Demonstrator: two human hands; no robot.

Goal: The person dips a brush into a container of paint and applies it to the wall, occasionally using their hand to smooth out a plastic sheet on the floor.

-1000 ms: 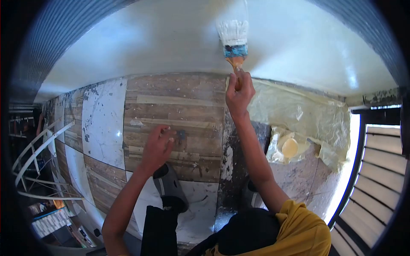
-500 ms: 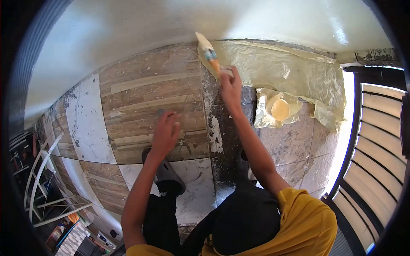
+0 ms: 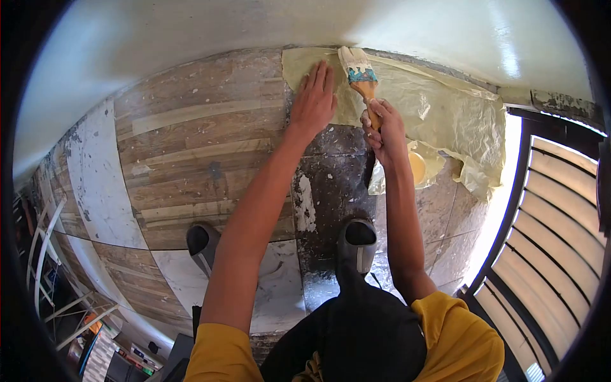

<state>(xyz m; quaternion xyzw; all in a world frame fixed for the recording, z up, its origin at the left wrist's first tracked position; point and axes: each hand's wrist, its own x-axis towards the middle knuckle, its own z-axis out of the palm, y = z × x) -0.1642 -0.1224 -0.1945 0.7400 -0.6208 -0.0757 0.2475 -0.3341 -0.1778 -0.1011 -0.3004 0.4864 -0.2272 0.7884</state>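
Observation:
My right hand (image 3: 386,130) grips the wooden handle of a paintbrush (image 3: 363,83). The brush's bristles are coated in cream paint and point up toward the foot of the wall, and blue shows on its ferrule. Fingers stretched out, my left hand (image 3: 313,100) rests on the left end of a crinkled yellowish sheet (image 3: 452,121) spread along the wall base. Partly hidden behind my right forearm is a round container of cream paint (image 3: 417,167), standing on a piece of similar sheet.
A pale, glossy wall (image 3: 254,25) curves across the top. Paint-spotted wood-look tiles (image 3: 203,153) cover the floor to the left. On the right stands a dark-framed slatted gate (image 3: 541,223); a white metal frame (image 3: 48,248) is at far left. My shoes (image 3: 359,235) are below.
My left hand has moved up and right from over the floor onto the sheet's left end. My right hand has shifted the brush to the right, away from the sheet's left edge.

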